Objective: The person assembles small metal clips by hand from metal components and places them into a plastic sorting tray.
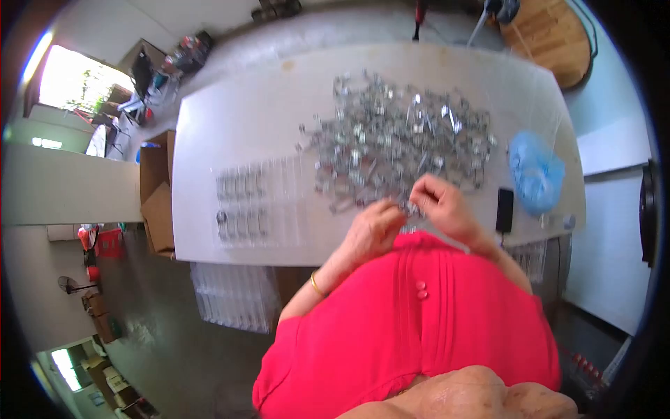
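My left hand [377, 227] and my right hand [448, 208] are close together at the near edge of the table, with fingers pinched. Between the fingertips is a small shiny metal piece [410, 207], too small to make out its exact kind. Just beyond my hands spreads a large heap of small silvery metal parts [398, 140], bent and clip-like. To the left of my hands lies a clear plastic tray [289, 188] with slots. Two rows of similar metal parts [241, 185] sit upright in its left part.
The white table [244, 98] carries a blue plastic bag [536, 171] and a black phone [504, 209] at right. Below the near edge are stacked clear trays [234, 293]. A cardboard box [159, 202] stands off the left edge; a round wooden tabletop [548, 38] is at far right.
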The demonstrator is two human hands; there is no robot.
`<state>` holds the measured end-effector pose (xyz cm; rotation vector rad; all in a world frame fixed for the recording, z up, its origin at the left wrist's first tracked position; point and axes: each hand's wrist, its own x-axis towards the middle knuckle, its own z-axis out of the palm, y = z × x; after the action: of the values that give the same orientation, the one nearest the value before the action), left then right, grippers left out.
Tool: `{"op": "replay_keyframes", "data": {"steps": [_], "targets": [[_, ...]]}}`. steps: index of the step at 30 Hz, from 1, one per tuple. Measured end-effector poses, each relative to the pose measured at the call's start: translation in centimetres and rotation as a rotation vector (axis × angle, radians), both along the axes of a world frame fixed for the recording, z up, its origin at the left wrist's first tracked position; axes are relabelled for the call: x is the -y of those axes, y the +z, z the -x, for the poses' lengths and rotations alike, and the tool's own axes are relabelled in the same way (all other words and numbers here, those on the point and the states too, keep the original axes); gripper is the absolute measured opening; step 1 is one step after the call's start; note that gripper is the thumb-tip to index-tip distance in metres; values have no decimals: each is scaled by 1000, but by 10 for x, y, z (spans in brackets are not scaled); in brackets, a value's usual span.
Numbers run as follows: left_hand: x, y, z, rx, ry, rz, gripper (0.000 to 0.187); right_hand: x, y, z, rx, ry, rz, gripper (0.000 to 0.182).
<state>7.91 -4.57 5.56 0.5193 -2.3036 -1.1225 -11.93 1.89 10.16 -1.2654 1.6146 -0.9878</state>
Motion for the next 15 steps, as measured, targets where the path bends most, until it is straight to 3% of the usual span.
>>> {"op": "replay_keyframes", "data": {"steps": [2, 4, 9, 10, 12, 13, 15], "targets": [[4, 9, -3, 38, -53, -49, 12, -2, 2, -2, 85, -16, -105, 8], [6, 20, -6, 101, -81, -29, 10, -3, 2, -5, -105, 72, 63, 9], [12, 15, -12, 82, -172, 72, 7, -1, 3, -11, -58, 67, 59, 9], [10, 13, -12, 81, -174, 72, 7, 0, 4, -12, 23, -32, 86, 8], [8, 7, -13, -25, -196, -315, 7, 1, 9, -13, 103, -132, 122, 9], [10, 4, -15, -26, -196, -305, 7, 2, 15, -11, 215, -194, 127, 9], [16, -3, -22, -204, -136, -1227, 13, 1, 18, -11, 329, -251, 138, 10]]}}
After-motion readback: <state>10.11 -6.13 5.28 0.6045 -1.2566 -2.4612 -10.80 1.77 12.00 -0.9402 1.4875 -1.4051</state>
